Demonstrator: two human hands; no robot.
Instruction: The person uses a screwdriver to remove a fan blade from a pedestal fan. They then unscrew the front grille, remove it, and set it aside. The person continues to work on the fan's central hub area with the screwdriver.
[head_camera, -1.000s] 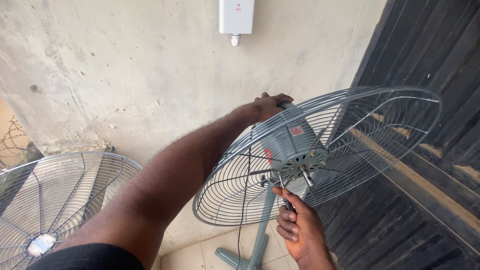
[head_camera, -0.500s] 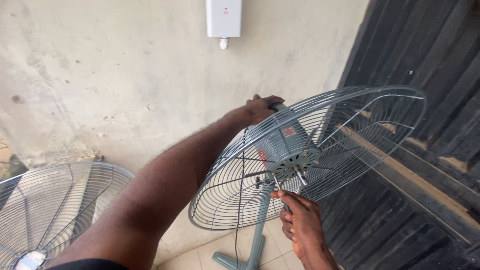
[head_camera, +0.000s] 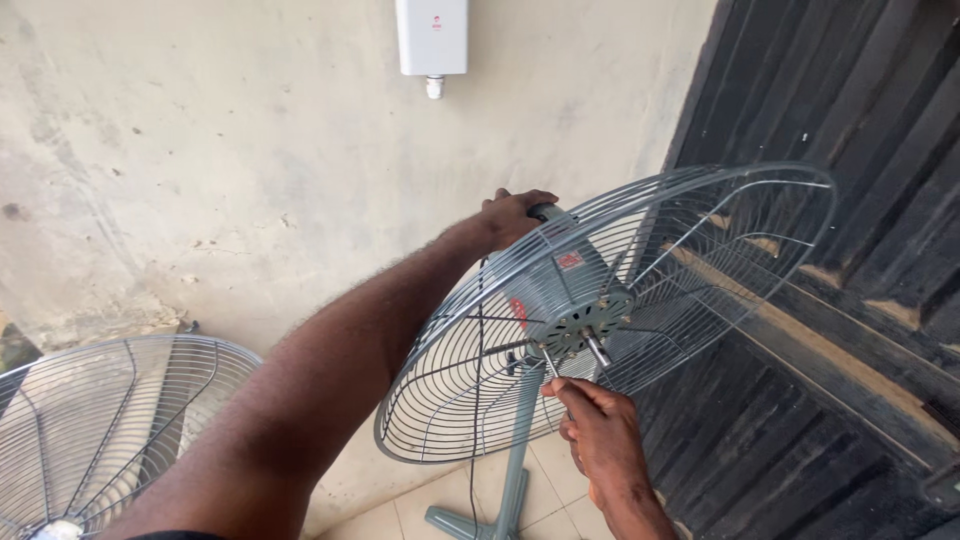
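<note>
Grey fan cage (head_camera: 640, 300) — red labels; white wall box (head_camera: 431, 37); dark planks (head_camera: 850, 330).

The left hand (head_camera: 515, 215) covers the motor top behind the fan guard (head_camera: 640, 300). The slim tool in the right hand (head_camera: 600, 440) is mostly hidden. A second guard (head_camera: 110, 430) and the white wall box (head_camera: 432, 38) run past the frame's edges.

Left hand (head_camera: 515, 215) atop fan motor (head_camera: 560, 285), right hand (head_camera: 600, 435) below wire guard (head_camera: 700, 250).
</note>
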